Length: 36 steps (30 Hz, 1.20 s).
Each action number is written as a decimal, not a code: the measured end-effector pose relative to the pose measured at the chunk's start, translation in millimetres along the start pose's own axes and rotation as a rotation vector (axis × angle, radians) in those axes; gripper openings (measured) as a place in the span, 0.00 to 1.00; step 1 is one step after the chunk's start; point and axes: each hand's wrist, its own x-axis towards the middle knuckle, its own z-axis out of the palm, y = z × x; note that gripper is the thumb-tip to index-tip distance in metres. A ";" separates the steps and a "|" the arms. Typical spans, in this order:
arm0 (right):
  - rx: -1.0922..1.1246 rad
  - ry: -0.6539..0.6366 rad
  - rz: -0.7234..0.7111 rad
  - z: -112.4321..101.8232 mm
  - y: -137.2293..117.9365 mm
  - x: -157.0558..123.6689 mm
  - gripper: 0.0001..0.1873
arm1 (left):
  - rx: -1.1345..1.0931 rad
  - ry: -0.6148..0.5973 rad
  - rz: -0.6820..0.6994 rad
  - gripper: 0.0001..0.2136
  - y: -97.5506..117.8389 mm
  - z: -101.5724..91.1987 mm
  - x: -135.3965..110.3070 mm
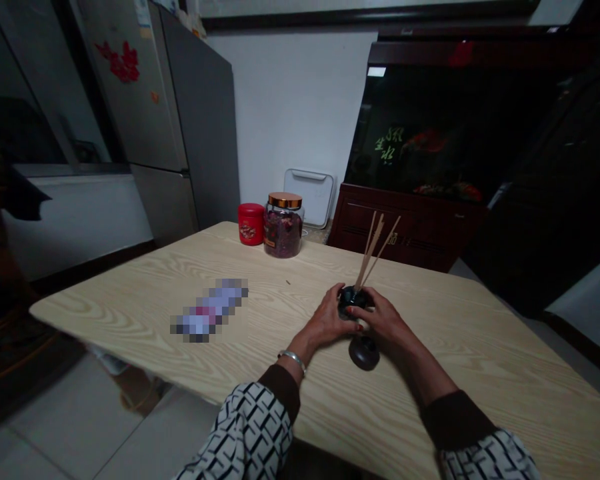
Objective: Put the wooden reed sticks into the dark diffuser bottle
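Both of my hands are wrapped round a small dark glass jar [349,301] on the wooden table [420,373]. My left hand [330,319] grips its left side, and my right hand [383,316] its right side, with the thumbs at the front. Several thin brown sticks [373,250] stand up out of the jar's neck, fanned slightly apart. Just in front of the jar lies a round dark brown lid-like piece [364,353], touched by neither hand. The jar's base is partly hidden by my fingers.
Toward the far edge stand a red canister [251,225] and a glass jar with a copper-coloured lid [283,227]. A blurred-out flat object [211,310] lies on the left, and a tiny brown bit [288,282] near the middle. Behind are a fridge [200,120] and a dark fish tank [430,133].
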 end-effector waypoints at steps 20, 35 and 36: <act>0.287 0.294 0.169 -32.7 -15.3 -14.7 0.31 | -0.229 0.071 -0.177 0.33 36.3 -6.5 -0.4; 0.624 0.236 -0.406 -129.0 -200.6 -26.2 0.38 | -0.904 -0.118 0.301 0.40 236.6 -54.8 17.1; 0.622 0.249 -0.412 -128.3 -199.4 -27.8 0.38 | -0.917 -0.109 0.317 0.40 234.2 -55.0 16.9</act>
